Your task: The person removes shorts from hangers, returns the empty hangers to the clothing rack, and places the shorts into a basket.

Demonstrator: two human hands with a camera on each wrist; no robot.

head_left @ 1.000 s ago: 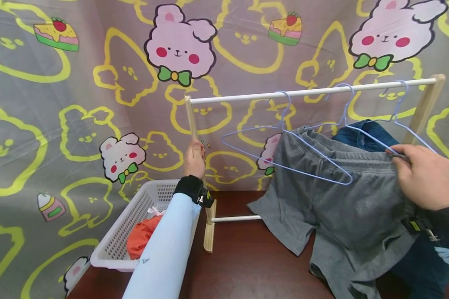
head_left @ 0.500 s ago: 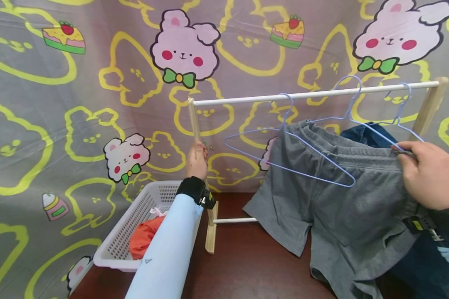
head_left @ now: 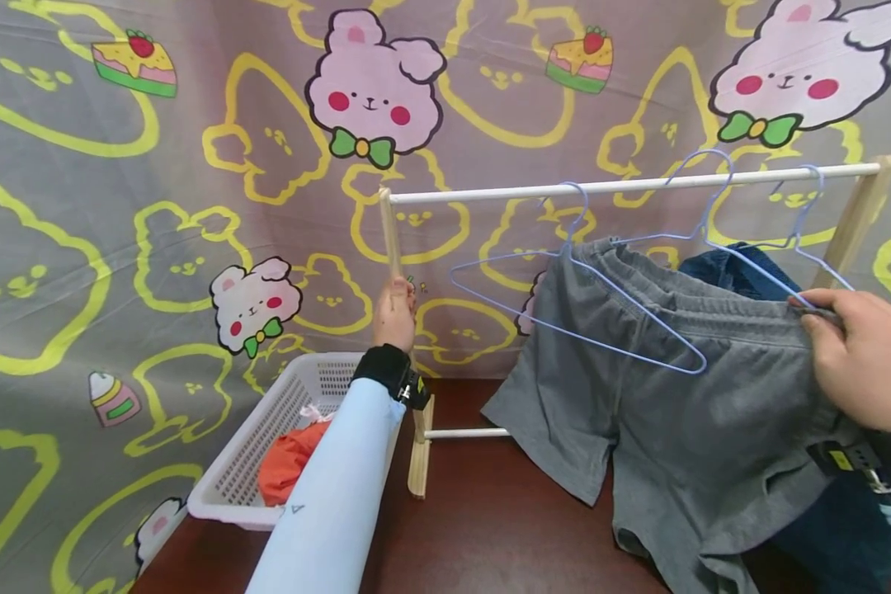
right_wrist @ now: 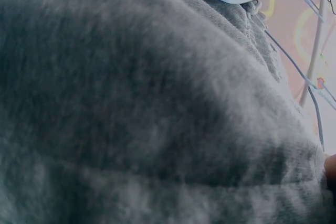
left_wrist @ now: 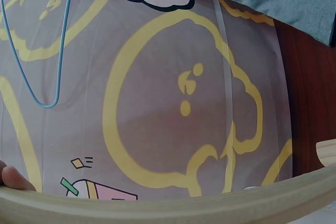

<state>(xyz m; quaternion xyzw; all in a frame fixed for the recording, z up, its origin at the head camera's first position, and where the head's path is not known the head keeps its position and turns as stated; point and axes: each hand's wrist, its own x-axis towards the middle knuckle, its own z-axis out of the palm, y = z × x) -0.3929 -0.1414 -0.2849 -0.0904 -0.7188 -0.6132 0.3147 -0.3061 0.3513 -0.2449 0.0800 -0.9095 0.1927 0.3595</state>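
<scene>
My left hand grips the left wooden post of a small clothes rack. At the right, my right hand pinches the waistband of grey shorts together with the end of a blue hanger. This hanger's hook arches over the white rod, its top a little above it. To the left hangs a bare blue hanger, in front of the shorts. Grey cloth fills most of the right wrist view. In the left wrist view, the curved post crosses the bottom, with a fingertip at the left.
A third hanger hangs farther right, with dark blue denim behind the shorts. On the brown table, a white basket holds orange-red cloth. A patterned curtain stands behind.
The middle hanger's hook has risen from lying on the rod to arching above it, and the shorts' waistband has shifted slightly. My left hand keeps its grip on the post.
</scene>
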